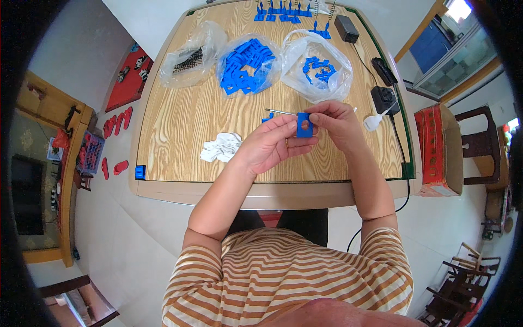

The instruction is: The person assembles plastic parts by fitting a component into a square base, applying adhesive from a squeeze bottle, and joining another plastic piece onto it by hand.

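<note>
Between my two hands, above the wooden tabletop, is a flat blue rectangular plastic piece (301,133) with a round hole in its middle. My left hand (271,143) pinches its left edge between thumb and fingers. At its upper right corner, the thumb and fingertips of my right hand (336,122) close on the same piece. Just behind my hands lie a thin metal rod like a screwdriver shaft (279,111) and a small blue part (267,117); my hands partly hide both. A crumpled white cloth or glove (220,147) lies left of my left hand.
Across the table (180,136) stand plastic bags of dark springs (189,61), blue pieces (245,64) and small blue parts (320,71). Blue bases with springs (283,12) line the far edge. Black boxes (385,100), cables and a white plug (372,122) sit right.
</note>
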Tool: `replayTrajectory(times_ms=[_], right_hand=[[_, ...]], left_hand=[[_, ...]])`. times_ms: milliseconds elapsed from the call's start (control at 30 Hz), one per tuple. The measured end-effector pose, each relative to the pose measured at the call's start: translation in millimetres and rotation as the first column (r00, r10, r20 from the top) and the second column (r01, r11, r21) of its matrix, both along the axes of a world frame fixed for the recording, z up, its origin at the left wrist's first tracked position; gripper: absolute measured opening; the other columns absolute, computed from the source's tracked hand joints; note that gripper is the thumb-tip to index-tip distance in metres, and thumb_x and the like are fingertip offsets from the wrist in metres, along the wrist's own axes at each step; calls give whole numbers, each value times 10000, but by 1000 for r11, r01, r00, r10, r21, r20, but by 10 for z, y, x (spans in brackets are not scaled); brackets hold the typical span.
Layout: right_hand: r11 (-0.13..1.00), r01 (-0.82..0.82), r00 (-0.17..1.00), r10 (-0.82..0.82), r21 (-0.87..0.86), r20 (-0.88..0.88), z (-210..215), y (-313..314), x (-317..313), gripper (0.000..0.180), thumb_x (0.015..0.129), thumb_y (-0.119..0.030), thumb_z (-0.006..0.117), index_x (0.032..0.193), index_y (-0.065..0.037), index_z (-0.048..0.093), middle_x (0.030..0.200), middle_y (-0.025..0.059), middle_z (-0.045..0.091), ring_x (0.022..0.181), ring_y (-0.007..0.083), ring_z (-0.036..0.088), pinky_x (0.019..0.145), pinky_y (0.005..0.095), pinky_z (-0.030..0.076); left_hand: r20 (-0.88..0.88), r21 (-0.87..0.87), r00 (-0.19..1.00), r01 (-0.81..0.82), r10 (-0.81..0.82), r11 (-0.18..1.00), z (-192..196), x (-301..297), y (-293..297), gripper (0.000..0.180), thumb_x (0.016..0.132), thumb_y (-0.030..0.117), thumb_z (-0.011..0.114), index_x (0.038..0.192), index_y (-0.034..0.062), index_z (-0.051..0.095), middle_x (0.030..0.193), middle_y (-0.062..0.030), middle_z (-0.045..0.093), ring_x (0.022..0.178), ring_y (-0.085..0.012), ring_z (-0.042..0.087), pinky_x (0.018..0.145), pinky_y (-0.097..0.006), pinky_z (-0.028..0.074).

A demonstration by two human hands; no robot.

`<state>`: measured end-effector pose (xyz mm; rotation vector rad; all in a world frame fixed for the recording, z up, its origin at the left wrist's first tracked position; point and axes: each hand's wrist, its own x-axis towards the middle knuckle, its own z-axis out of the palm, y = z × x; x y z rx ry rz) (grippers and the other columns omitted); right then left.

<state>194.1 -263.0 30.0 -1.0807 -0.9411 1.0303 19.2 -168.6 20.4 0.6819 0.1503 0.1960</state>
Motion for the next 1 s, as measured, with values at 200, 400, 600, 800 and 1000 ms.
replayTrajectory(times_ms=[200, 400, 600, 800, 1000], right_hand=[[999, 23, 989, -19, -23, 146, -4, -20, -41, 174, 832, -69, 645, 982, 19, 662, 842, 41, 671, 744, 93, 598, 679, 232, 476], [966, 96, 896, -188, 239, 402, 96, -37, -116, 169, 873, -42, 575, 1024, -20, 648, 946, 68, 615, 816, 128, 578, 735, 245, 458], [965, -109, 852, -33, 238, 522, 795, -491, -400, 322, 933, -248, 493, 1116, -19, 624, 977, 105, 599, 840, 184, 582, 762, 303, 460], [797, -298, 950, 194, 526, 244, 1225, -844, -868, 376, 978, -400, 369, 1082, -169, 647, 953, 212, 616, 643, 180, 548, 589, 293, 438], [372, -702, 710, 429, 607, 558, 1591, -441, -876, 486, 959, -430, 388, 1197, -47, 573, 1011, 263, 533, 616, 175, 493, 535, 266, 444]], left_hand=[[96, -20, 995, 1, 1, 1000, -120, 14, -33, 387, 914, 260, 551, 1227, 54, 452, 1152, -132, 588, 1040, -270, 601, 870, -400, 499], [200, -100, 978, -45, 65, 994, -250, -40, 127, 317, 939, 182, 501, 1228, 59, 457, 1176, -149, 571, 1044, -270, 594, 901, -420, 483], [184, -113, 978, -73, 93, 991, -237, -64, 128, 351, 931, 192, 514, 1248, 57, 443, 1178, -163, 564, 1051, -277, 584, 929, -419, 464], [249, -89, 967, -26, 47, 996, -235, -95, 110, 371, 925, 187, 521, 1259, 46, 441, 1150, -147, 574, 1048, -270, 583, 920, -421, 469], [244, -76, 969, -29, 47, 997, -214, -52, 97, 380, 919, 180, 528, 1263, 40, 448, 1143, -143, 577, 1040, -268, 587, 919, -420, 469]])
